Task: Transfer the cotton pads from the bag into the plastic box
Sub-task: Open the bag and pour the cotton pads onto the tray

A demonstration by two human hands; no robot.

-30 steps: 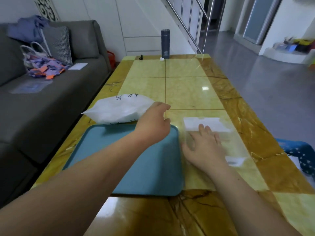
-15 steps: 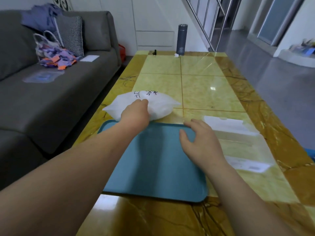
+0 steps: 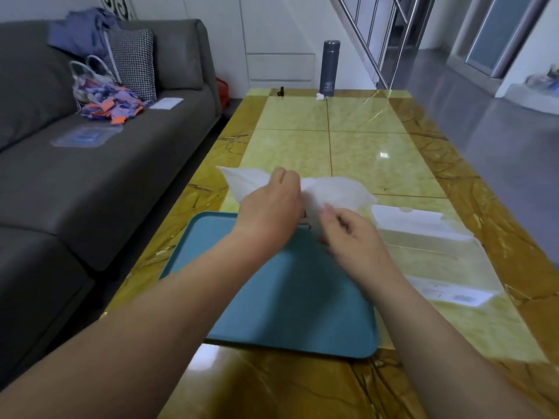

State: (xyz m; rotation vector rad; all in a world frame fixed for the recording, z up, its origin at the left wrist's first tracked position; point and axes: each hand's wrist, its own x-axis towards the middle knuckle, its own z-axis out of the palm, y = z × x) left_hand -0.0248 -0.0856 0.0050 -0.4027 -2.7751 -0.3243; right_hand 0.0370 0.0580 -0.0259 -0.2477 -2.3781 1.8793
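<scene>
Marble worktop (image 3: 378,152); sofa (image 3: 121,176) off left of the hands. Blue tray (image 3: 287,297): beneath both hands. Clear box (image 3: 438,246): on worktop, just right of right hand (image 3: 351,234). White bag (image 3: 335,192): held over tray's far edge. Left hand (image 3: 269,213): clamped round bag's middle. Right hand: pinching its near edge. Flask (image 3: 329,68): far beyond the hands.

Legible text: none.
Flask (image 3: 329,68), far end of bench (image 3: 378,152): pale emblem, too small to read.
Paper label (image 3: 453,294), near right: fine print, blurred.
Bag (image 3: 335,192): dark marks, mostly covered.
</scene>
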